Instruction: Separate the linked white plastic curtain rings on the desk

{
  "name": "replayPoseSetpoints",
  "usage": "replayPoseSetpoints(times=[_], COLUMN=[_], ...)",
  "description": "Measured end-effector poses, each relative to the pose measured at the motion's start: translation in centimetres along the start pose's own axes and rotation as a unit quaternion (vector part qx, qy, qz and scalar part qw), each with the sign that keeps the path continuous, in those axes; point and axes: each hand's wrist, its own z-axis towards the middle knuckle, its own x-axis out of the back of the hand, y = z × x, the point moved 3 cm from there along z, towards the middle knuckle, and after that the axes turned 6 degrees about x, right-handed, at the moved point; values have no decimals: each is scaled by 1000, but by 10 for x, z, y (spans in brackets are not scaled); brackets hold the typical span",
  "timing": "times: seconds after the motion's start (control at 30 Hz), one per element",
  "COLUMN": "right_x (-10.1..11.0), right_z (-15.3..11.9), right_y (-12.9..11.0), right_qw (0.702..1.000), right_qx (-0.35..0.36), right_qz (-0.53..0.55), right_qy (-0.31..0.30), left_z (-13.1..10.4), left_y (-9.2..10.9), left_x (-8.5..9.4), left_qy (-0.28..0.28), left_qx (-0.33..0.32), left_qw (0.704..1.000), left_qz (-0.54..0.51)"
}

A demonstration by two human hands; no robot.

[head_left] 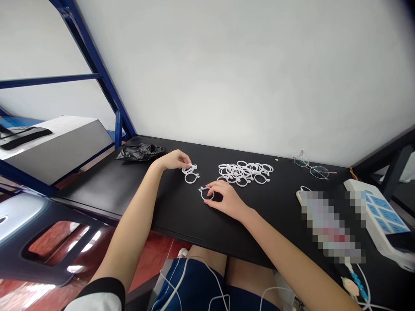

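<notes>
White plastic rings with small knobbed ends, like shower curtain rings, lie on the black tabletop. My right hand (227,198) has thumb and fingers closed on one white ring (201,195) near the table's middle. Farther left, my left hand (177,160) pinches at a small cluster of white rings (193,167); how many it grips is hidden. One more white ring (190,182) rests just in front of those fingertips. Beyond my right hand spreads a loose pile of white rings (241,172), overlapping each other.
A crumpled black plastic bag (139,152) lies at the back left of the black table (181,220). To the right are eyeglasses (319,172), a blurred phone (330,229) with a cable, and a white power strip (379,220). A blue metal frame (94,65) rises at left.
</notes>
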Motion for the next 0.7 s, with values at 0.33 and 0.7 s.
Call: replayPoseSetpoints(times=[0.33,0.7], right_x=[1,1], right_z=[1,0], right_y=[-3,-2], right_qw=[1000,1000], right_qx=[-11,1], right_qz=[14,9], right_qy=[-7,9], left_z=[3,10], left_y=[4,9], left_x=[-10,-14], left_qy=[-65,53], left_qx=[26,-2], left_qw=[996,994], left_qz=[55,95])
